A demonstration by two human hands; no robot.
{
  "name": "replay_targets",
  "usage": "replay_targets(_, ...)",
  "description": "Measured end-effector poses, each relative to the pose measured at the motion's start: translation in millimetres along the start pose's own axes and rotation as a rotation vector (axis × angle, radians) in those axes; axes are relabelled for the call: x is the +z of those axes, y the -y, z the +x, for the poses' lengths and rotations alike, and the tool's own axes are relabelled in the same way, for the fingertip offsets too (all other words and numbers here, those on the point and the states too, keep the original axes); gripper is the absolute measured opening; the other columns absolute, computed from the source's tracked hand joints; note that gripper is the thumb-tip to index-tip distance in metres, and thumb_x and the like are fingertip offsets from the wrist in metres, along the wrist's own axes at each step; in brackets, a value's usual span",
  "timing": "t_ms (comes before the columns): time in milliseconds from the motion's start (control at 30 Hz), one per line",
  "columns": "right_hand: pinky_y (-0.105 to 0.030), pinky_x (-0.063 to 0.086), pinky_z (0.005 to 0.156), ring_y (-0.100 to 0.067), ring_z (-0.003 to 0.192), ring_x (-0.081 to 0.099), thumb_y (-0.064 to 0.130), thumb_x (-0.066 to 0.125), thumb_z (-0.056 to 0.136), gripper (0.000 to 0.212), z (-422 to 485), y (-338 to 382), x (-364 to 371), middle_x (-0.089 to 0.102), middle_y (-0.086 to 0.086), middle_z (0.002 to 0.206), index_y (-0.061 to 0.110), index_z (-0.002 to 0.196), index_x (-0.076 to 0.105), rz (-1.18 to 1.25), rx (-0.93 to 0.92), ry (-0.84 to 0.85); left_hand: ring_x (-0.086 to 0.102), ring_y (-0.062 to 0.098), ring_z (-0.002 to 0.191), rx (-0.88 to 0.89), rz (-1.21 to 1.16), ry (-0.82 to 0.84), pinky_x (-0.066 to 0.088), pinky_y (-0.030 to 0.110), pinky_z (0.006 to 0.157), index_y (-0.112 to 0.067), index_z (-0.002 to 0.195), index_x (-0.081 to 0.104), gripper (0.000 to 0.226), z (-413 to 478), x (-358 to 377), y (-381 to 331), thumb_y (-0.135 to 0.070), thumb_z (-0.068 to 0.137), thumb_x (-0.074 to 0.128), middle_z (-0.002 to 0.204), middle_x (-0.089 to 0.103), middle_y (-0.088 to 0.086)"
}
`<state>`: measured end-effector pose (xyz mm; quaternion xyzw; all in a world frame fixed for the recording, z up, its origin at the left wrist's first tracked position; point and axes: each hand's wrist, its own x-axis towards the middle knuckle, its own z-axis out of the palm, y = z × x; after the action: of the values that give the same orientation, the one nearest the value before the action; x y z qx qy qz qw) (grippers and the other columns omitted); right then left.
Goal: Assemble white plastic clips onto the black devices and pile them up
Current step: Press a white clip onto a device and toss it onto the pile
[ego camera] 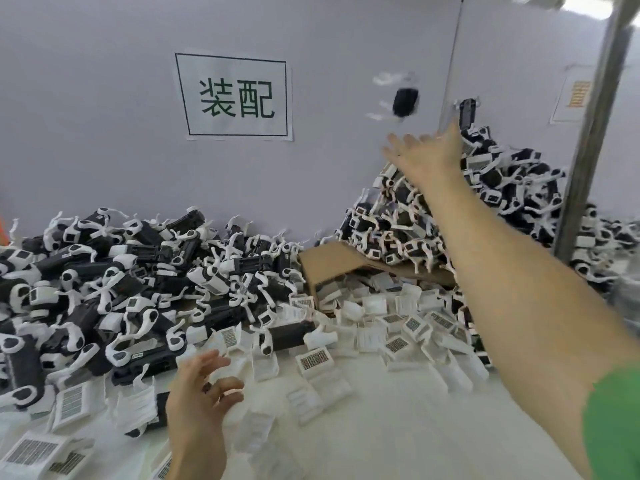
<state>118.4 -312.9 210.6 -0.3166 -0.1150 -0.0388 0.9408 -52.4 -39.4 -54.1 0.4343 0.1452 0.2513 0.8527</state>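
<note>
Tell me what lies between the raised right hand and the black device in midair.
Nothing: the head view shows only bare wall between the right hand and the black device.

A green-lettered paper sign (pixel 235 95) hangs on the wall (pixel 86 116); a metal pole (pixel 595 133) stands right. Cardboard (pixel 332 261), perhaps a box, lies below.

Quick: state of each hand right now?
Left hand: open, fingers loosely curled, holding nothing.
Right hand: open, empty; a black device is airborne just above it.
</note>
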Motion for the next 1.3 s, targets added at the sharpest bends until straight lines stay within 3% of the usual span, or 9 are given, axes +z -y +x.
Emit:
replay_targets(100,-0.041,0.039,0.106,-0.033,0.135,0.047,0.048,0.042,0.103,0.063,11,9,15,0.038,-0.015,0.156,0.011,0.153,0.033,-0.868,-0.072,-0.195,0.059,0.021,0.048,-0.031,-0.005,0.023,0.049,0.021,0.042,-0.010,0.088,0.064,0.022,1,1,-3,-0.018,0.099,0.046,0.086,0.064,0.009)
replay_targets(200,-0.027,0.045,0.073,-0.024,0.104,0.063,0.023,0.052,0.102,0.039,-3,-46,0,0.056,-0.010,0.140,0.012,0.140,0.050,-1.231,-0.175,-0.018,0.059,0.019,0.046,-0.045,0.006,0.013,0.048,0.022,0.042,-0.012,0.085,0.064,0.019,1,2,-1,-0.019,0.097,0.052,0.082,0.065,0.008)
replay_targets(300,-0.038,0.050,0.095,-0.031,0.122,0.060,0.029,0.057,0.100,0.047,-56,-126,-40,0.056,0.002,0.138,0.016,0.145,0.048,-1.424,-0.017,0.315,0.055,0.017,0.044,-0.050,0.031,0.015,0.046,0.024,0.042,-0.012,0.086,0.065,0.017,1,0,-1,-0.019,0.097,0.054,0.079,0.064,0.006)
replay_targets(400,-0.040,0.034,0.114,-0.024,0.143,0.037,0.044,0.064,0.094,0.064,-112,-203,-97,0.041,0.001,0.152,0.022,0.150,0.041,-1.670,0.121,0.581,0.055,0.015,0.045,-0.013,0.098,-0.010,0.045,0.028,0.047,-0.013,0.089,0.065,0.014,1,-1,2,-0.018,0.098,0.055,0.081,0.064,0.005)
replay_targets(500,-0.048,0.012,0.121,-0.016,0.150,0.019,0.058,0.053,0.091,0.060,-147,-251,-141,0.032,0.002,0.159,0.030,0.144,0.048,-1.955,0.006,0.696,0.061,0.022,0.056,0.068,0.189,-0.106,0.047,0.034,0.053,-0.013,0.095,0.062,0.015,6,-3,8,-0.003,0.100,0.052,0.092,0.063,0.008)
replay_targets(667,-0.024,0.013,0.111,-0.009,0.124,0.043,0.040,0.051,0.092,0.028,-163,-257,-150,0.059,0.010,0.123,0.025,0.106,0.070,-1.852,-0.188,0.609,0.058,0.027,0.060,0.110,0.313,-0.089,0.043,0.035,0.061,-0.005,0.092,0.062,0.019,4,-2,14,0.002,0.099,0.046,0.081,0.054,0.013)
replay_targets(967,-0.007,0.033,0.092,0.005,0.109,0.044,0.024,0.066,0.092,0.007,-165,-250,-156,0.045,0.021,0.105,0.026,0.098,0.069,-1.571,-0.242,0.469,0.043,0.016,0.039,0.275,0.381,0.031,0.039,0.023,0.040,0.000,0.075,0.063,0.023,-9,2,17,0.002,0.095,0.052,0.042,0.042,0.002)
replay_targets(1133,-0.005,0.038,0.088,0.003,0.101,0.054,-0.003,0.064,0.088,0.031,-162,-243,-155,0.051,0.010,0.102,0.028,0.086,0.065,-1.432,-0.343,0.310,0.031,0.017,0.035,0.182,0.196,0.056,0.032,0.022,0.040,-0.006,0.065,0.063,0.032,-7,-1,12,-0.002,0.094,0.048,0.043,0.028,0.000)
replay_targets(1300,-0.011,0.042,0.069,-0.002,0.084,0.057,-0.021,0.047,0.084,0.041,-162,-238,-154,0.056,0.005,0.093,0.013,0.081,0.069,-1.333,-0.427,0.195,0.015,0.012,0.040,0.063,0.002,0.125,0.023,0.021,0.043,-0.012,0.063,0.063,0.027,-10,-2,8,-0.010,0.082,0.044,0.046,0.017,-0.005)
